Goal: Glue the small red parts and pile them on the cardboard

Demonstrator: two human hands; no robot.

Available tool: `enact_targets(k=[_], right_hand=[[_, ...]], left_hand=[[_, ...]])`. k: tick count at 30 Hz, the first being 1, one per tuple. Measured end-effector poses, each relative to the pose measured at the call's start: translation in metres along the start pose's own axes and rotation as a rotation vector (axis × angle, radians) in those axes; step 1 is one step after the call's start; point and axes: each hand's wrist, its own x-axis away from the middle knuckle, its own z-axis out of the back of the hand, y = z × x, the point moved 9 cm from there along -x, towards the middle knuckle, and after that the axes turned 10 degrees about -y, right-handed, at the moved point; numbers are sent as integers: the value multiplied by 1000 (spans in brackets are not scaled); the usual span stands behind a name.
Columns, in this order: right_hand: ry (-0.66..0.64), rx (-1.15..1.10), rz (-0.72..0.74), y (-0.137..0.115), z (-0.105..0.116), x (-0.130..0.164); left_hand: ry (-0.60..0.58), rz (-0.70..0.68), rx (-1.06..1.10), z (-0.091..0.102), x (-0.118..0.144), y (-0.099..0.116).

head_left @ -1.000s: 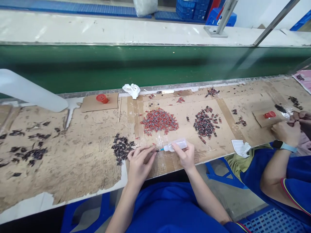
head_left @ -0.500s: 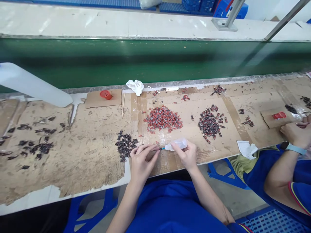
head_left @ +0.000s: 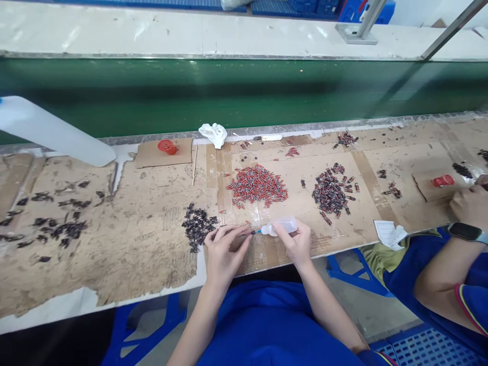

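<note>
Head camera: over a desk [head_left: 145, 244], near a heap of red pieces [head_left: 257, 185], fingers of the left hand [head_left: 225, 249] pinch a small dark part [head_left: 252, 232] at the blue tip of a clear bottle [head_left: 280, 226], held in the right hand's [head_left: 298, 243] closed fingers. Squeezing too hard could flood the part or drip on the desk. No brand or label is readable; a paper slip's [head_left: 386, 233] marks are too small.

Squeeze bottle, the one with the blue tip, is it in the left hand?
No, the right hand holds the squeeze bottle, with its blue tip pointing toward the left hand.
</note>
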Motion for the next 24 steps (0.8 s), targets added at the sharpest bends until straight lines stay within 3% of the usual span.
enact_targets(k=[13, 24], right_hand=[[-43, 13, 1, -2, -4, -3], [52, -37, 9, -1, 5, -2]], left_hand=[[7, 6, -44, -1, 1, -1], [3, 4, -82, -3, 2, -1]])
